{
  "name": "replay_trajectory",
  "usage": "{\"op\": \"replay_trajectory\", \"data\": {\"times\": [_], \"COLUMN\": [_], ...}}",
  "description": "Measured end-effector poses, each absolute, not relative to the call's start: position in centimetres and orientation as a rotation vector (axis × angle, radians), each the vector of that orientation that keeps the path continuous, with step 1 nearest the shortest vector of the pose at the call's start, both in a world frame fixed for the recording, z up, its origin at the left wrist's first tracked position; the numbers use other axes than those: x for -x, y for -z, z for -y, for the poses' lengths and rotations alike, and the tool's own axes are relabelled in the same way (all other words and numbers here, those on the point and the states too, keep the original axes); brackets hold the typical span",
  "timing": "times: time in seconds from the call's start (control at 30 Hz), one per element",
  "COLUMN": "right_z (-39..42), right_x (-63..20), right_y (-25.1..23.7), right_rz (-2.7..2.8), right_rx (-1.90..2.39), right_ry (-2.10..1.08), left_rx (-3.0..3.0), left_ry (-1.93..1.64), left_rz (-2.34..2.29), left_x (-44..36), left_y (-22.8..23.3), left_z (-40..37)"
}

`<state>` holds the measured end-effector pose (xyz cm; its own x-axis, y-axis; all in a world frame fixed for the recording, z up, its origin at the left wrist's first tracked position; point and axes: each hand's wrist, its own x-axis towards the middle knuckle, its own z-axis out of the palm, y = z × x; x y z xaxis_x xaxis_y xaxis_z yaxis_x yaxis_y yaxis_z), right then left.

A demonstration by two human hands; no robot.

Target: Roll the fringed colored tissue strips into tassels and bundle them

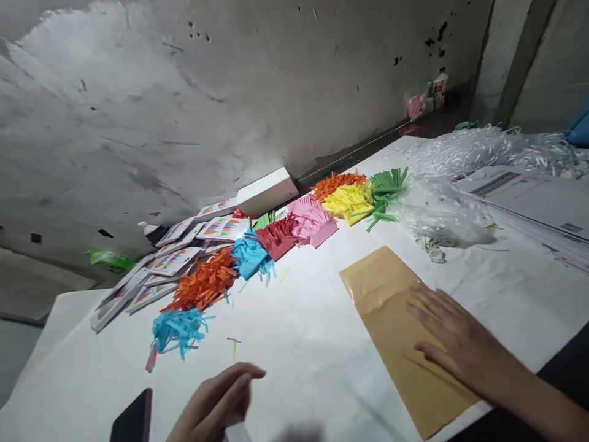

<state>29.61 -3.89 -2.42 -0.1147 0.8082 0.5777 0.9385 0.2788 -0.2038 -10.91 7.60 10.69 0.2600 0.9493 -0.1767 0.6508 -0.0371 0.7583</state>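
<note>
A brown envelope [396, 319] lies flat on the white table [313, 344], running from the middle of the table toward its near right edge. The right hand [455, 341] rests palm down on the envelope's near half, fingers spread and pressed flat against the paper, holding nothing. The left hand [216, 402] hovers low at the near edge of the table, blurred, its fingers curled loosely together; whether it pinches anything cannot be told. Just left of that hand lies a dark phone [133, 420], partly cut off by the frame. Beyond the hands, a row of fringed paper bundles runs diagonally across the table: a light blue bundle [177, 331] nearest, then an orange bundle [205, 285], then blue, red, pink, yellow, orange and green ones farther back. To the left of this row lie fanned printed cards [161, 270], and behind them a white box [267, 191] near the wall. On the far right sits a heap of clear plastic wrap [442, 212], beside a stack of printed sheets [538, 202].
</note>
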Motion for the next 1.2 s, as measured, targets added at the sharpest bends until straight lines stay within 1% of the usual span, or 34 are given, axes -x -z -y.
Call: {"op": "replay_trajectory", "data": {"times": [0.07,0.13,0.27,0.37,0.53,0.63,0.8,0.93,1.0,1.2], "right_z": [4.6,5.1,5.5,5.4,5.2,4.2,0.2,-2.6,-3.1,-2.7], "right_x": [-31.7,-31.8,-30.0,-29.3,-30.6,-32.4,-34.1,-34.1,-34.0,-33.8], "right_y": [4.7,6.2,6.5,5.5,4.0,2.5,-0.3,-0.9,-0.8,-1.0], "right_rz": [1.978,1.962,1.893,1.896,1.986,1.99,2.103,2.057,2.016,1.969], "right_rx": [1.648,1.713,1.773,1.732,1.572,1.518,1.462,1.353,1.313,1.195], "right_ry": [0.442,0.482,0.454,0.473,0.508,0.423,0.134,-0.215,-0.305,-0.217], "left_rx": [-1.72,-1.718,-1.765,-1.584,-1.143,-1.087,-1.037,-0.984,-0.987,-0.926], "left_ry": [-0.21,-0.054,-0.063,-0.1,-0.104,-0.097,-0.121,-0.141,-0.15,-0.142], "left_rz": [-1.294,-1.168,-0.988,-0.932,-0.836,-0.844,-0.775,-0.702,-0.698,-0.69], "left_x": [7.1,2.6,-4.7,-7.4,-9.1,-9.4,-9.4,-9.4,-9.5,-9.4], "left_y": [-9.5,-7.9,-5.3,-4.4,-3.5,-3.3,-3.7,-4.1,-4.1,-3.3], "left_z": [-9.3,-10.4,-11.4,-11.6,-12.0,-12.2,-12.0,-11.5,-11.5,-11.7]}}
